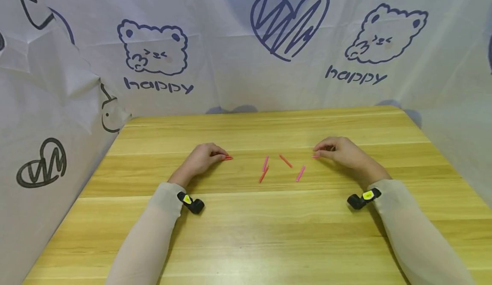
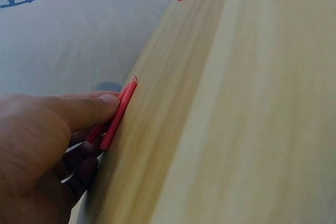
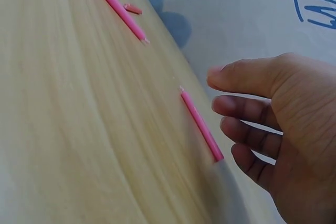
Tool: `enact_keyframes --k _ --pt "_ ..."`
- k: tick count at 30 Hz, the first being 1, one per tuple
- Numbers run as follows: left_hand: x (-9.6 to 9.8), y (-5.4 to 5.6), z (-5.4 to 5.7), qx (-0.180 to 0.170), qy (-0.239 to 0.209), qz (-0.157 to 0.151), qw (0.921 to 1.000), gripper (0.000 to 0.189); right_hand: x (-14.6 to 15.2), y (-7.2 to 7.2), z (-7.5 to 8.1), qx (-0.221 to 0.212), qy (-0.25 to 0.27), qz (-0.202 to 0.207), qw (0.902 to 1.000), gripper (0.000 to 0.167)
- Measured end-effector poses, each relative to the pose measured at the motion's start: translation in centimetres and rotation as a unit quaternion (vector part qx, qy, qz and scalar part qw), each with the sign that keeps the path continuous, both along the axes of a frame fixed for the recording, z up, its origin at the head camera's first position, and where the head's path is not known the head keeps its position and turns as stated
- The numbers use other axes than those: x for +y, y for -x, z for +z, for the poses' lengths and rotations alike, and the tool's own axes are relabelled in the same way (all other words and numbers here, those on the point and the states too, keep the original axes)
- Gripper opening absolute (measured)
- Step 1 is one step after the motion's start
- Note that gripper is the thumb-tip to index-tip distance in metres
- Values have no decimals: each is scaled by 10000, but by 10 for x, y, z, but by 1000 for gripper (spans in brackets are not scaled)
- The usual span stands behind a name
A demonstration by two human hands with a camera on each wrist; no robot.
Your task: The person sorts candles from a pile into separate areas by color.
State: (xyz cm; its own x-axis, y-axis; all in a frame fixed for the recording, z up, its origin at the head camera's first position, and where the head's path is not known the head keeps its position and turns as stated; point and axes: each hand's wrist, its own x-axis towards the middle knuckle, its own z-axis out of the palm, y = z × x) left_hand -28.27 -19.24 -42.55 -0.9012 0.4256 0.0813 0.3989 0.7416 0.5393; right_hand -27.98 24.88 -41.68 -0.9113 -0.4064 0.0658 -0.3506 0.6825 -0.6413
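Left hand [image 1: 203, 159]: thumb and fingers pinch at the red pair [image 2: 119, 114], two sticks side by side low over the table [image 1: 246, 233]; whether the grip takes both sticks or only the rear one cannot be told. Right hand [image 3: 299, 114]: fingers loosely bent, thumb apart from them, nothing held; the outer pink stick [image 3: 201, 125] lies flat on the table just beside the fingertips, apparently untouched. Between the hands, well apart from both, lie four more sticks: the left pink [image 1: 265, 163] and lower red [image 1: 263, 175], touching or nearly so, then the upper red [image 1: 285, 161] and right pink [image 1: 300, 173], each apart from the others. Step in hand, as judged: handling of one outer group on each side, red at left and pink at right; whether sticks are being set down or taken up is not established. Next move, as judged: on the left, parting the fingers without dragging the pair; on the right, a light fingertip pinch on any one stick, as thin sticks may roll.
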Motion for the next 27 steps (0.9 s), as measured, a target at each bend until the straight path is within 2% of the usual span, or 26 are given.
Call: enact_keyframes --k 6,19,27 --pt "0 0 -1 -21 -23 25 10000 19 -5 -2 5 -152 -110 52 9998 22" --pt "-1 -1 -1 -73 -87 11 9999 19 -17 -9 13 -235 -128 789 9965 8" --pt "-1 -2 0 -160 -161 36 9997 19 -23 -10 12 -236 -253 991 9945 12"
